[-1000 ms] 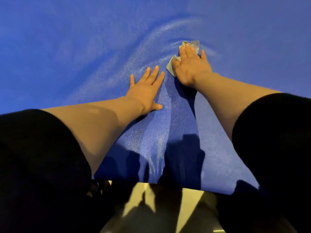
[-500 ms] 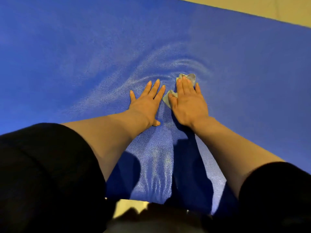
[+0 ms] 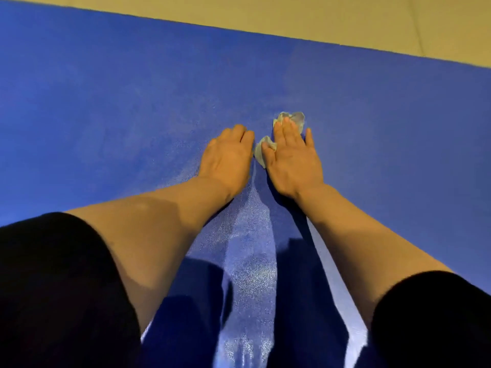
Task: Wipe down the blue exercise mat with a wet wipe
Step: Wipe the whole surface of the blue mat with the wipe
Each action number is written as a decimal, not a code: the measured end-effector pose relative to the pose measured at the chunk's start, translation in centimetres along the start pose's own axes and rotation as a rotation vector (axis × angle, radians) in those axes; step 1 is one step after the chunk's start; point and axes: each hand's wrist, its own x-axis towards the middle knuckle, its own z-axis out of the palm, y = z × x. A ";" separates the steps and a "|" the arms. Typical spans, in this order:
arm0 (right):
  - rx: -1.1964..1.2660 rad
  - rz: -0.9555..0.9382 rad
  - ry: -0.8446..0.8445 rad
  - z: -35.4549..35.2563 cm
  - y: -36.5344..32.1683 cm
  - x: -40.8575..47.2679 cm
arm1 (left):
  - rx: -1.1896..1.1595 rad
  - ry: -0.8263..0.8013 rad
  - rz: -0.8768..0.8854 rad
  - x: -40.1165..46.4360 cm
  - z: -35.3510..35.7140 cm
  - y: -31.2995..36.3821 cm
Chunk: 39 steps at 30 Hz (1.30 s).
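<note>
The blue exercise mat (image 3: 106,115) fills most of the view, with a wet, shiny streak running between my arms. My right hand (image 3: 291,160) lies flat with straight fingers on a crumpled pale wet wipe (image 3: 293,118), pressing it onto the mat; the wipe shows beyond my fingertips and beside my thumb. My left hand (image 3: 228,155) rests on the mat just left of it, its fingertips bent down out of sight. Both forearms reach forward from black sleeves.
A beige floor (image 3: 345,17) lies beyond the mat's far edge, which runs across the top of the view and slopes down to the right. Dark shadows of my body fall on the near part of the mat.
My view has tilted up, so the mat's far edge and the floor now show. My right hand stays pressed on the wipe beside the left, whose fingertips no longer show.
</note>
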 end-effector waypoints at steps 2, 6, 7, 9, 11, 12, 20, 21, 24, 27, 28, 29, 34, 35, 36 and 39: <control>-0.003 -0.005 0.028 0.3 0.2 0.2 | -0.032 -0.032 0.041 1.3 0.5 -0.6; 0.001 0.013 0.009 -0.8 0.4 4.2 | 0.002 0.001 0.051 3.8 0.8 -1.9; 0.001 0.023 -0.007 -1.3 0.6 5.5 | 0.008 0.017 0.052 4.7 0.8 -1.9; 0.006 0.046 -0.023 -2.2 1.1 7.9 | 0.009 0.044 0.054 6.8 0.7 -1.7; -0.012 0.052 -0.017 -2.5 1.2 9.5 | 0.009 0.044 0.038 9.0 0.5 -1.7; -0.018 0.049 -0.012 -2.5 1.3 9.9 | 0.012 0.037 0.026 9.9 0.5 -1.7; -0.031 0.045 -0.002 -4.4 2.3 15.0 | 0.096 0.174 -0.010 11.2 2.2 -1.9; -0.032 0.051 0.006 -4.6 2.4 15.8 | 0.093 0.183 -0.013 11.4 2.3 -1.8; -0.012 0.077 0.019 -4.6 2.5 17.0 | 0.120 0.190 0.002 11.4 2.9 -1.4; -0.019 0.080 0.026 -4.6 2.5 17.7 | 0.146 0.188 -0.009 11.5 2.9 -1.6; -0.023 0.074 0.027 -4.9 2.6 18.3 | 0.151 0.187 -0.010 11.6 2.8 -1.7; -0.023 0.074 0.021 -5.4 2.7 19.1 | 0.156 0.188 -0.011 11.8 2.8 -1.8; -0.137 0.026 -0.057 -7.5 3.8 21.9 | 0.154 0.172 -0.011 11.6 3.1 -1.8; -0.149 0.009 -0.033 -7.3 4.4 21.4 | 0.163 0.172 -0.009 11.6 3.1 -1.9; -0.156 0.010 0.007 -7.1 5.2 20.5 | 0.167 0.173 -0.008 11.6 3.1 -2.1; -0.183 0.146 0.144 -6.4 8.4 17.8 | 0.162 0.192 0.003 12.0 3.1 -2.2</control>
